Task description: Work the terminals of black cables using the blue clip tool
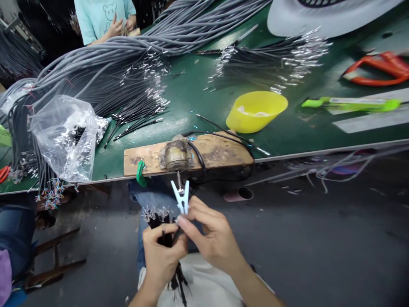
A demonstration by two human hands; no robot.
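My left hand [164,256] is closed round a bundle of short black wires [164,217]. Their bare silvery ends stick up above my fingers, and more ends hang below the fist. Just to the right, my right hand [212,234] pinches near the tip of one black wire [177,233] that runs up out of the left hand; the exact grip is partly hidden by the fingers. A light blue clothespin [181,198] hangs on the shaft of a small motor [177,155], its lower end at my right fingertips. The motor is fixed to a wooden board [220,151] at the table edge.
On the green table [188,94] lie grey cables [134,47], black wires [268,59], a plastic bag [67,140], a yellow cup [255,113], a green cutter [358,103] and orange-handled scissors [377,70]. A green clamp [140,174] grips the board. Across the table stands a person [104,21].
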